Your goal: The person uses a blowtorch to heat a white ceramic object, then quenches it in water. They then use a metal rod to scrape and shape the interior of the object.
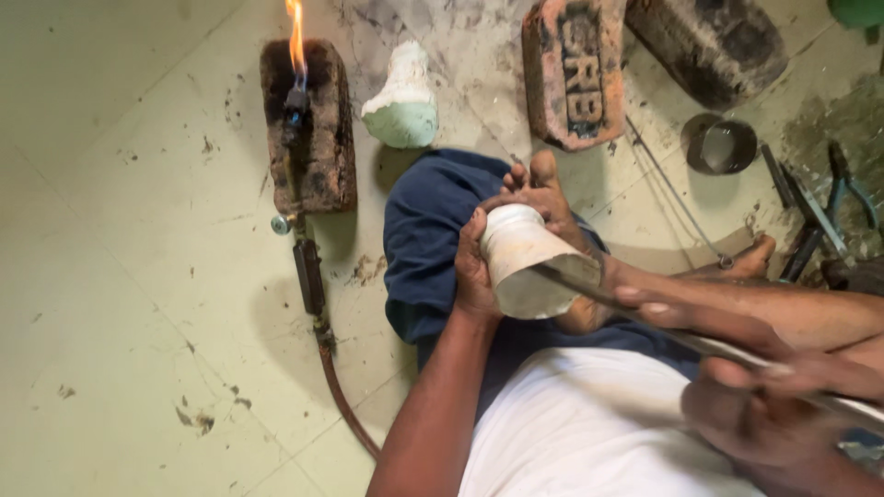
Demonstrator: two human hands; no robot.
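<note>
The left hand [474, 271] is wrapped tight around a white pot [525, 262]. The right hand [764, 414] is clamped on a metal rod [645, 317], whose tip pokes inside the pot.

A lit gas torch [296, 101] rests on a scorched brick [308, 124], near a pale mould [402, 97] and pliers [843, 198].

The pale tiled floor [120, 276] carries everything. Toward its far left, a soot-blackened brick [318, 138] bears a lit brass gas torch [296, 110], its hose trailing toward the near edge. Just right of it lies a white-and-green plaster mould [403, 97]. Further right, at the far edge, lie a red brick [573, 69] and a dark brick [709, 46]; nearer than these sits a small metal cup [720, 145], with blue-handled pliers [852, 193] at the right edge.

At centre, the left hand [474, 271] presses a white plaster vessel [529, 262] against the feet; the right hand [764, 414], nearer and right, holds a long metal blade [645, 317] reaching into its mouth.
</note>
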